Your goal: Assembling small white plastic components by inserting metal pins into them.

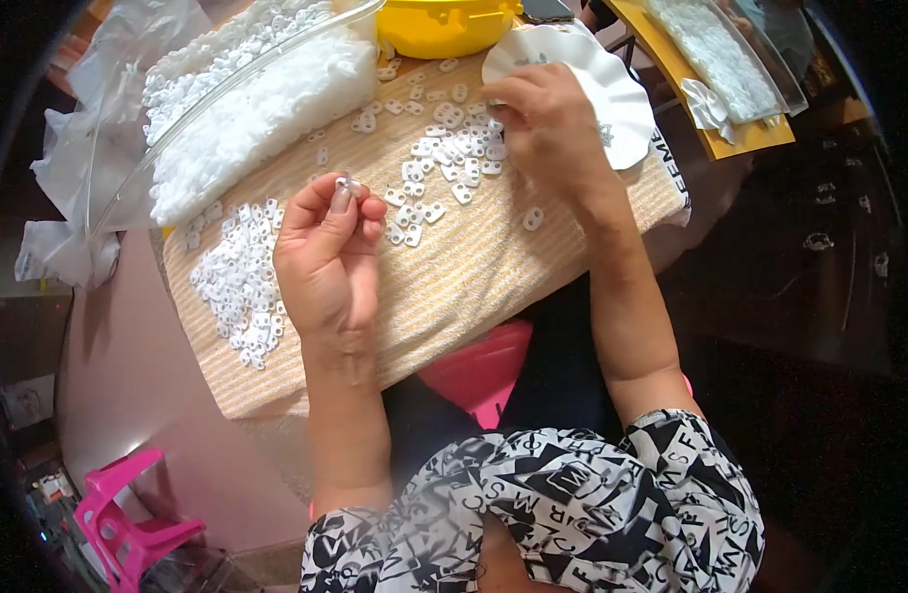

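My left hand (330,247) is raised over the cloth-covered table with its thumb and fingers pinching a small white plastic piece (349,184). To its right lies a loose spread of flat white plastic pieces with two round holes (459,150). At the far edge of that spread is my right hand (548,119), its fingers curled down beside the white wavy-rimmed plate (614,91). Whatever its fingertips may hold is hidden. A denser heap of the same white pieces (239,287) rests left of my left wrist. One stray white piece (533,218) sits below my right hand.
A clear tub (261,71) full of white pieces stands at the far left, beside crumpled plastic bags (74,168). Behind the table's middle is a yellow basin (444,32). Another filled tub (716,64) rests on a yellow board (736,140). A pink chair (128,524) stands lower left.
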The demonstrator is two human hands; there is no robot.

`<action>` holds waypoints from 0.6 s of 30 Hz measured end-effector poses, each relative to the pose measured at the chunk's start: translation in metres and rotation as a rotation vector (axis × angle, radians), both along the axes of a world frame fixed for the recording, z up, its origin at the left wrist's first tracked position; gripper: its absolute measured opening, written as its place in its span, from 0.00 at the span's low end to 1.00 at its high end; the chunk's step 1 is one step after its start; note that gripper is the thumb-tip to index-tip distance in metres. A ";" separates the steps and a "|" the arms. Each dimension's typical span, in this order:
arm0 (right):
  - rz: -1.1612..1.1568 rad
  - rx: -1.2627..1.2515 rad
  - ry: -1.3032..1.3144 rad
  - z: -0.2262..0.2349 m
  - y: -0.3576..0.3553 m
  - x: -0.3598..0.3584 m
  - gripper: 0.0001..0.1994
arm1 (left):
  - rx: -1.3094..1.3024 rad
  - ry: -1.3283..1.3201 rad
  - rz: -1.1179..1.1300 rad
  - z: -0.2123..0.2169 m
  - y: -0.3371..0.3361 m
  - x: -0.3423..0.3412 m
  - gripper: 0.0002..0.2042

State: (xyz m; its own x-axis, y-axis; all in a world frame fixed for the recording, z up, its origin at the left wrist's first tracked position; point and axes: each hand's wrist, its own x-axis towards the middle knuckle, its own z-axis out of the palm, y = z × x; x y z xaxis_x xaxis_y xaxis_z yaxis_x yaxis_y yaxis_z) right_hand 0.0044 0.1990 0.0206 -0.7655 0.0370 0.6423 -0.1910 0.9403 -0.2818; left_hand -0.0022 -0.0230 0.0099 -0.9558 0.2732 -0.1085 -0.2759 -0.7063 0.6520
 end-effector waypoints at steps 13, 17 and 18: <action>0.028 0.339 -0.099 -0.012 -0.021 -0.019 0.06 | 0.009 0.006 -0.058 0.001 0.005 0.006 0.06; 0.056 0.305 -0.068 -0.010 -0.021 -0.017 0.05 | -0.005 0.013 -0.080 0.002 0.006 0.007 0.07; 0.076 0.252 -0.036 -0.008 -0.020 -0.014 0.05 | 0.003 0.015 -0.087 0.002 0.007 0.007 0.07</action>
State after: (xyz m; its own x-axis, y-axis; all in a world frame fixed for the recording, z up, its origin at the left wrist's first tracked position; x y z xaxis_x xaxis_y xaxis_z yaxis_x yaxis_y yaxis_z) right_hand -0.0100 0.1789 0.0130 -0.7826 -0.1785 0.5963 -0.2574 0.9651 -0.0489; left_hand 0.0053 -0.0161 0.0119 -0.9299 0.3557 -0.0940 -0.3269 -0.6817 0.6545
